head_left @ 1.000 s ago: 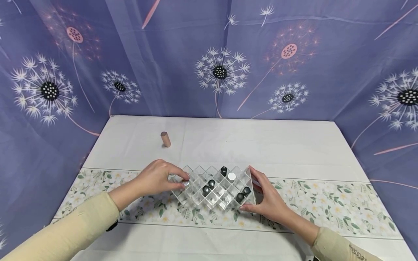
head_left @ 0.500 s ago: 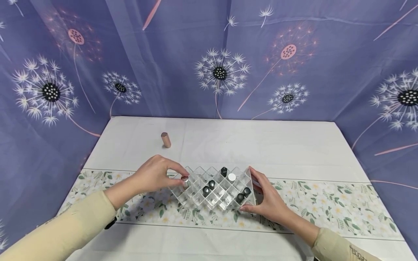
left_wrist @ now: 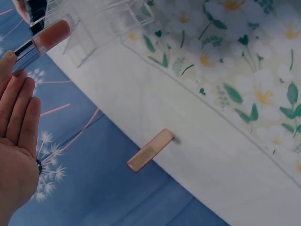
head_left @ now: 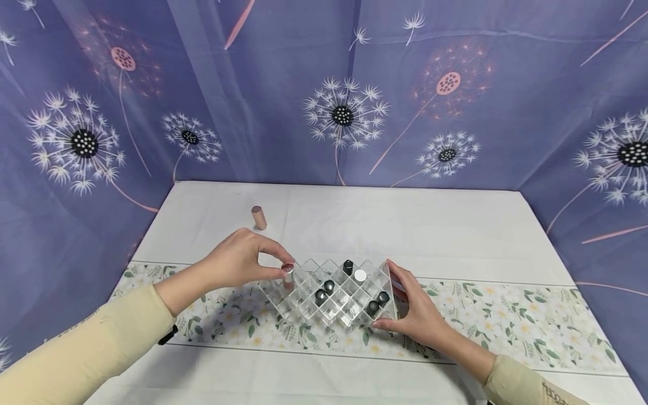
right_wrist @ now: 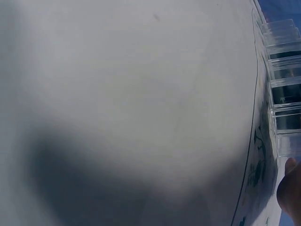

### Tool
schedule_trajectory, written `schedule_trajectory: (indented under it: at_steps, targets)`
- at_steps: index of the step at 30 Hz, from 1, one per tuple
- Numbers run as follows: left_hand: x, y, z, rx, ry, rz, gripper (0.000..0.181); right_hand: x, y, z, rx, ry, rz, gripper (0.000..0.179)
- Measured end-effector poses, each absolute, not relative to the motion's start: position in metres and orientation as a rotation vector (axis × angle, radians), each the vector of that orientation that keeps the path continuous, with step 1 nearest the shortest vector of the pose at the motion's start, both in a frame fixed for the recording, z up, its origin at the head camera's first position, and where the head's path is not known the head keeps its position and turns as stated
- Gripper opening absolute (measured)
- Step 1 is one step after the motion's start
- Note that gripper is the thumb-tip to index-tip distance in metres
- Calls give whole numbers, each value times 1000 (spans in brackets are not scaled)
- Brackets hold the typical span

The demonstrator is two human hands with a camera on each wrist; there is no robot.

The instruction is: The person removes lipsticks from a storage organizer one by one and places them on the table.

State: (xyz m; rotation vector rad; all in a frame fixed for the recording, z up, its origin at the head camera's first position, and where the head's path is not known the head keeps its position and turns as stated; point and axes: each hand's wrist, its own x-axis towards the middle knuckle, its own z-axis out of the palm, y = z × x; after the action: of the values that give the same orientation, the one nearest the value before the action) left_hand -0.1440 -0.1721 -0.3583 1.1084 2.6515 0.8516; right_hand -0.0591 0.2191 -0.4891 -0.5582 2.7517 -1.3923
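My left hand [head_left: 238, 261] pinches the top of a lipstick [head_left: 288, 278] between thumb and index finger, above the left end of a clear organizer [head_left: 307, 306] with diamond-shaped compartments. The left wrist view shows the lipstick [left_wrist: 52, 35] with a coral end and a shiny silver end, its coral end towards the organizer. Whether that end is still inside a compartment, I cannot tell. My right hand [head_left: 417, 306] grips the organizer's right end, fingers at the back corner and thumb at the front.
Several tubes with black caps [head_left: 329, 287] and one with a white cap [head_left: 360, 275] stand in the organizer. Behind my left hand a rose-gold tube [head_left: 259, 217] stands on the white tabletop [head_left: 405, 225]. A purple dandelion curtain [head_left: 273, 101] closes the back and sides.
My left hand has risen and moved slightly back, drawing the lipstick upward so more of it shows. My right hand and the organizer have stayed in place.
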Motion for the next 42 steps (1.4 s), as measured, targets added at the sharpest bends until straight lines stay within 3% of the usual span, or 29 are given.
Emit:
schedule_trajectory:
  at_steps: [20,42]
  targets:
    - [-172,-163,-328,1127,2800,833,17,-60,221,-489,-546,2748,-1393,127]
    - [-218,-158,-349,738,2956,847,19,-59,220,-490,-543,2729,-1413,126]
